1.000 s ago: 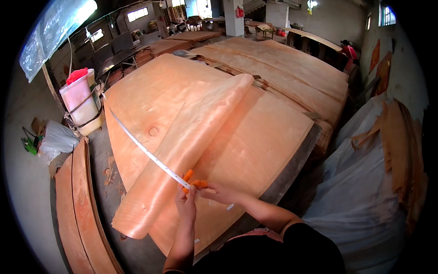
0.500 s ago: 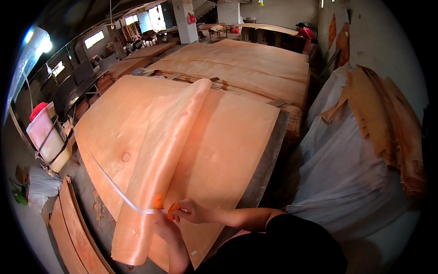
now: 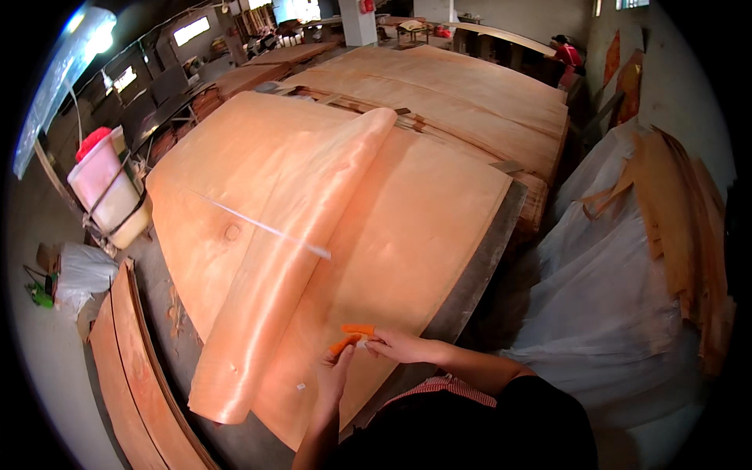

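- Your left hand [image 3: 333, 372] and right hand [image 3: 401, 345] nearly meet above the near part of the pale lower veneer [image 3: 407, 227], each beside a small orange piece: one [image 3: 342, 345] at the left fingertips, the other [image 3: 359, 330] at the right.
- Your fingers are bent and drawn narrow; the view is too small to tell whether they pinch those orange pieces or wear them as finger sleeves.
- The curled wood veneer [image 3: 290, 290] lies diagonally over the lower veneer, to the left of your hands, touched by neither. It should be light for its breadth, springy across the curl and apt to split along the grain.
- Take it with both palms spread along the roll; a pinch at one corner would probably tear it.
- A thin white strip [image 3: 270, 229] crosses the veneer, its near end by the roll and clear of your fingers. It looks light and bendy; take it flat, by that end.
- The veneer has a satin, peach-toned face with a round knot [image 3: 233, 232] to the left of the roll.
- At your right, cloudy plastic sheeting [image 3: 595, 290] hangs in soft folds under ragged brown veneer offcuts [image 3: 666, 211], brittle-looking at their torn edges.
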Action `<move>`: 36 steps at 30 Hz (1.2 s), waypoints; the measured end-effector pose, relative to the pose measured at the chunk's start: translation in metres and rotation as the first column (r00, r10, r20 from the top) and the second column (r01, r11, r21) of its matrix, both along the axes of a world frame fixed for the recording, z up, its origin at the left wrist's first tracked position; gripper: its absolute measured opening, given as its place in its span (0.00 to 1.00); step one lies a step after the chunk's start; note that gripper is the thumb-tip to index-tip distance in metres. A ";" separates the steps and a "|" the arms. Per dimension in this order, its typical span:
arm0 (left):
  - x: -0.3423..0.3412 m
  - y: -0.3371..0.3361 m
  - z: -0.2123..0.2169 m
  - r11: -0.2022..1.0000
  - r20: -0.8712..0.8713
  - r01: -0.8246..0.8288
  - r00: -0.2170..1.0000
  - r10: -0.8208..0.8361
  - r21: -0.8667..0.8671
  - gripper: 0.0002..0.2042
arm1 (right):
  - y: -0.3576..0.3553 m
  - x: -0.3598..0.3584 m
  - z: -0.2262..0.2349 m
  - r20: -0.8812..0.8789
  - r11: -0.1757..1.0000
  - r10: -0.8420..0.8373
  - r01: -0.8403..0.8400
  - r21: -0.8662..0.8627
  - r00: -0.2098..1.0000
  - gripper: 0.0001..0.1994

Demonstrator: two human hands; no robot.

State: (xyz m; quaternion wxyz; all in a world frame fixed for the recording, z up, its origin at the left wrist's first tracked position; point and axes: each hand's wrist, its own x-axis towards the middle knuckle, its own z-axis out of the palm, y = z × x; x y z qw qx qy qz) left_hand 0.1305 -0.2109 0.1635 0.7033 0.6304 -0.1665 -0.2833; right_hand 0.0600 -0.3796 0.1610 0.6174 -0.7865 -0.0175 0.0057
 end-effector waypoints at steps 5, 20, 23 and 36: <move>-0.015 0.009 -0.019 0.998 0.191 -0.005 0.982 -0.006 0.057 0.05 | 0.003 -0.012 -0.005 -0.036 0.978 0.067 -0.073 -0.195 0.997 0.10; -0.039 0.031 -0.094 0.913 0.236 0.005 0.965 -0.111 0.408 0.16 | -0.040 -0.053 -0.011 -0.366 0.929 0.141 -0.251 -0.272 0.920 0.08; -0.045 0.040 -0.133 0.756 0.403 0.008 0.842 -0.359 0.655 0.26 | -0.063 -0.076 -0.028 -0.437 0.960 0.130 -0.224 -0.169 0.890 0.08; -0.060 0.030 -0.141 0.507 0.414 -0.061 0.665 -0.622 0.860 0.27 | -0.201 -0.120 -0.060 -0.460 0.885 -0.370 0.155 -0.440 0.807 0.06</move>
